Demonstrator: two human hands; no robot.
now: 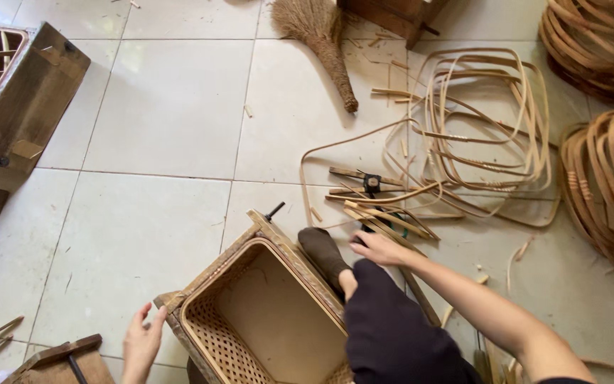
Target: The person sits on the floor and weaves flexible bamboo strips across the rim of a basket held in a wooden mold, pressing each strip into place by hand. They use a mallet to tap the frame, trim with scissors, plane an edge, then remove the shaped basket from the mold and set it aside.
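2 hands work on a tiled floor (165, 121). The left hand (141, 343), fingers loose and spread, grasps nothing and rests against the 8 o'clock corner of a woven basket in a wooden frame (264, 313). A socked foot (323, 254) presses the frame's 2 o'clock edge. The right hand (378, 247), at 3 o'clock, touches a bundle of bamboo strips (385, 220); whether it grips them I cannot tell. A broom (321, 43) lies at 12 o'clock, with looped rattan strips (485, 121) beyond the bundle.

tan woven basket (264, 313), dark sock (323, 254), white tiles (172, 107)
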